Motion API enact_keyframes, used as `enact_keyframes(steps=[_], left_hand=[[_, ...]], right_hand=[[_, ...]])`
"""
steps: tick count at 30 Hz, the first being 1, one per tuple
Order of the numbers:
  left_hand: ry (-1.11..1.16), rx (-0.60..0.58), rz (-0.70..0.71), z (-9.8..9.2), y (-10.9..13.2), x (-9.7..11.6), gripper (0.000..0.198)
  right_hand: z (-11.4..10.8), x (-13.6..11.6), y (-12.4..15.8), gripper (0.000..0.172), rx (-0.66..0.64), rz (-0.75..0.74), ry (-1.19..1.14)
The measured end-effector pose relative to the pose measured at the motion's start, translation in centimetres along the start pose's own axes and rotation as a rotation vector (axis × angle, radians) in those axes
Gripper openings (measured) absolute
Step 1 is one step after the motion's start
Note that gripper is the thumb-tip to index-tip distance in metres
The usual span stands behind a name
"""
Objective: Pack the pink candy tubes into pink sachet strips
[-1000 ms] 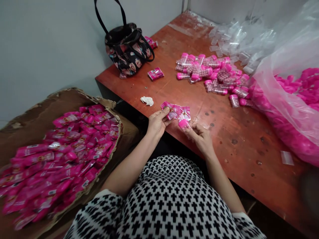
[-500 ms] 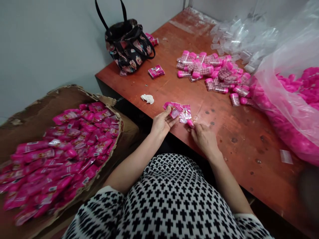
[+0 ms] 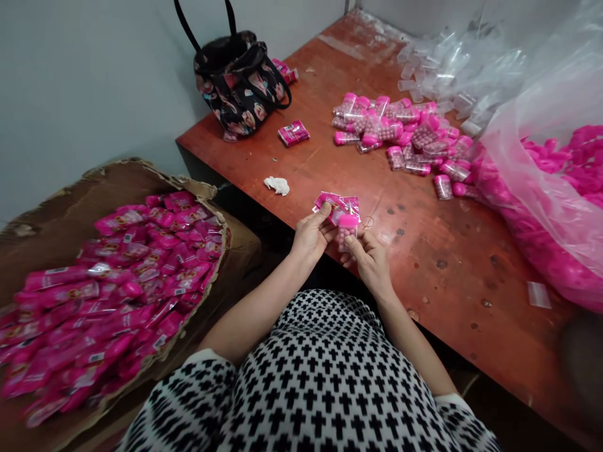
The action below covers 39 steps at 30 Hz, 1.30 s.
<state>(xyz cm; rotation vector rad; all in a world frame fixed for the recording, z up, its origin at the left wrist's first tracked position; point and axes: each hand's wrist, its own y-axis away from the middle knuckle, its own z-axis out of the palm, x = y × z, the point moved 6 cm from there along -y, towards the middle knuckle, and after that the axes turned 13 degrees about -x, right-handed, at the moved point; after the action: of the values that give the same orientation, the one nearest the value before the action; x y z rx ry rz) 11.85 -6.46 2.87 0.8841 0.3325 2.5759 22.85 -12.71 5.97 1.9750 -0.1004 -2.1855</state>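
- Cardboard box [image 3: 155, 179] fills the left, off the table and below its level, heaped with pink packets [image 3: 122, 282]; its torn rim comes close to the table's near-left corner.
- Table [image 3: 452, 295] edge runs on a slant from that corner down to the right; both hands work right at this edge, over bare wood.
- Left hand [image 3: 311, 235] pinches a small bunch of pink wrappers [image 3: 336, 204] between thumb and fingers, closed on them.
- Right hand [image 3: 370, 260], just beside the left, grips a pink-capped vial [image 3: 347, 227] upright in its fingertips, touching the wrappers.
- Open wood lies to the right of the hands; farther back sit a handbag [image 3: 240, 88], a pile of filled vials [image 3: 400, 135], and at the far right a plastic bag of pink caps [image 3: 551, 207].
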Motion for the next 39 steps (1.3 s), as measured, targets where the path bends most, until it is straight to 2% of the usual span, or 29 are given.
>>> enact_keyframes(steps=[5, 11, 16, 21, 23, 27, 30, 32, 35, 39], left_hand=[[-0.070, -0.071, -0.027, 0.9, 0.1, 0.4, 0.030], [-0.188, -0.241, -0.037, 2.5, 0.6, 0.6, 0.034], [-0.252, -0.231, -0.071, 2.3, 0.9, 0.2, 0.031], [-0.382, -0.293, -0.131, 2.4, 1.0, 0.2, 0.028], [-0.396, -0.288, -0.115, 2.4, 1.0, 0.4, 0.028], [-0.294, -0.221, -0.035, 2.1, 0.8, 0.6, 0.029], [-0.220, -0.209, -0.039, 2.1, 0.8, 0.1, 0.030], [-0.218, -0.219, -0.075, 2.2, 0.9, -0.3, 0.030], [-0.273, -0.267, -0.136, 2.4, 1.3, -0.7, 0.030], [-0.337, -0.253, -0.114, 2.3, 1.4, 0.1, 0.027]], right_hand=[[0.2, 0.4, -0.4, 0.028, -0.052, -0.009, -0.028], [0.1, 0.4, -0.5, 0.027, 0.016, -0.062, 0.011], [-0.1, 0.3, -0.5, 0.028, 0.041, -0.090, 0.063], [-0.4, 0.5, -1.1, 0.028, -0.013, -0.070, -0.046], [-0.5, 0.5, -1.2, 0.027, -0.012, -0.073, -0.057], [-0.6, 0.5, -0.8, 0.026, 0.064, -0.107, 0.080], [-0.6, 0.6, -0.5, 0.025, 0.093, -0.146, 0.151], [-0.6, 1.0, -0.8, 0.026, 0.068, -0.126, 0.078], [-0.3, 2.0, -1.5, 0.029, 0.021, -0.047, -0.159], [0.2, 2.2, -1.8, 0.030, 0.016, -0.027, -0.335]])
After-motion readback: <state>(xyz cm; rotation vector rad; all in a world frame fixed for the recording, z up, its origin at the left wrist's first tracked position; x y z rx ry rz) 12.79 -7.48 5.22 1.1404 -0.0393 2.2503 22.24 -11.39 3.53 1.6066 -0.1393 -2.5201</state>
